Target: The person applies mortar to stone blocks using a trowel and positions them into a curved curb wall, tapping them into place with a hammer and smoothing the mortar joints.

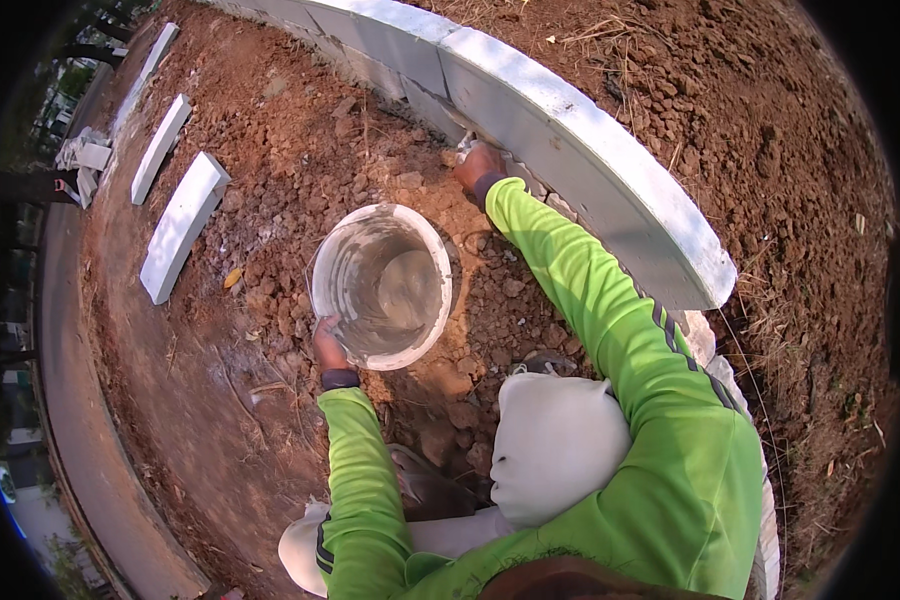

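A pale, mortar-smeared bucket [430, 228] stands tilted on the reddish soil in front of me, its mouth turned toward me. Wet grey mortar [406, 290] lies in its bottom. On the bucket's near left rim, my left hand [329, 343] is closed. My right arm reaches far forward along a low wall of pale grey blocks [590, 180]. At the foot of that wall, my right hand [479, 166] is closed, with something small and whitish at its fingertips that I cannot make out. Both sleeves are bright green with dark cuffs.
Three long white blocks lie on the ground to the left, the nearest block [183, 228] beyond the bucket. Loose clods and stones [470, 370] cover the soil by the wall. A thin line [755, 375] runs past the wall's near end. A paved path [80, 330] curves along the far left.
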A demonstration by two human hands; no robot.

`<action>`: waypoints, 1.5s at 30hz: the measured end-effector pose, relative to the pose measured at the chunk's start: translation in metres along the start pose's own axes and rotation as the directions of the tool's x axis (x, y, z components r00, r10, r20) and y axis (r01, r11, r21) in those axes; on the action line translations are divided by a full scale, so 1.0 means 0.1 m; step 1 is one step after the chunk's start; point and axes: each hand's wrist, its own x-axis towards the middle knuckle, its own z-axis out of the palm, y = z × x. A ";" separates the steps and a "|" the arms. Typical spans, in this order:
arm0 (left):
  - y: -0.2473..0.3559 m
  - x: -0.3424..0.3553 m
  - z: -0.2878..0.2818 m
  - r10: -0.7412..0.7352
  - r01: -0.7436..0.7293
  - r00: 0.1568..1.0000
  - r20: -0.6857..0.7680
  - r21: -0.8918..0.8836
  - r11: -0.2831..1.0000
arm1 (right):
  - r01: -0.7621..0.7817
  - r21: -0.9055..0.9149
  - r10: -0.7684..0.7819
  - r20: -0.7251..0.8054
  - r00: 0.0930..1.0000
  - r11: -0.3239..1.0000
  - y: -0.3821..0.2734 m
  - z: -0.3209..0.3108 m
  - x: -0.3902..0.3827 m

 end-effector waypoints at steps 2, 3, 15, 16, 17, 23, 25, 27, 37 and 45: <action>-0.03 0.02 -0.03 0.001 0.000 1.000 0.008 -0.038 0.999 | 0.032 -0.015 -0.032 0.037 0.999 0.999 -0.08 -0.09 0.04; -0.03 0.04 -0.03 0.016 -0.016 1.000 0.008 -0.043 0.999 | 0.086 -0.006 -0.086 -0.027 0.996 0.996 -0.10 -0.08 0.03; 0.06 -0.14 0.30 -0.024 0.023 1.000 -0.005 -0.104 0.994 | 0.217 0.033 -0.204 -0.228 0.952 0.976 0.17 -0.24 -0.43; 0.05 -0.17 0.34 -0.041 0.041 0.999 0.004 -0.121 0.992 | 0.179 0.011 -0.176 -0.144 0.974 0.984 0.31 -0.23 -0.48; 0.03 -0.07 0.19 -0.013 0.011 1.000 -0.024 -0.095 0.995 | 0.162 0.005 -0.162 -0.060 0.985 0.987 0.34 -0.19 -0.51; -0.09 0.12 0.05 0.034 -0.034 0.999 -0.014 -0.019 0.999 | 0.049 -0.066 -0.051 -0.020 0.999 0.997 0.66 0.08 -0.31; -0.06 0.14 0.03 0.020 -0.017 0.999 0.035 -0.070 0.997 | 0.003 -0.076 -0.010 -0.084 0.996 0.997 0.67 0.13 -0.23; -0.06 0.09 0.04 0.017 -0.014 0.999 0.036 -0.087 0.996 | 0.050 -0.007 -0.050 -0.099 0.994 0.999 0.71 0.12 -0.26; 0.02 -0.07 0.12 0.001 -0.003 0.999 -0.033 -0.069 0.998 | 0.160 0.037 -0.155 -0.101 0.983 0.986 0.98 -0.18 -0.96; 0.09 -0.10 0.21 -0.008 0.008 1.000 -0.001 -0.086 0.996 | 0.074 -0.052 -0.077 -0.055 0.996 0.996 1.07 -0.33 -0.81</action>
